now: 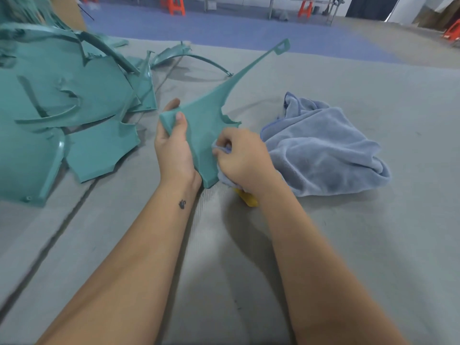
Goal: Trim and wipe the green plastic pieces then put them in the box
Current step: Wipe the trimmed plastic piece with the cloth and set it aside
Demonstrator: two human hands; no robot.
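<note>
Left hand gripping green piece at centre, thumb on top; right hand bunching blue cloth against its lower edge. Best wiping toward one o'clock, along the tapering tip. Untrimmed pile at ten o'clock.

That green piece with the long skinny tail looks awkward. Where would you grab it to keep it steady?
Probably by the broad near end of the green piece, coming from its left edge, as the left hand does now: thumb on the face, fingers behind. The long thin tail would likely flex, and this leaves the face free for the right hand wiping with the cloth.
</note>
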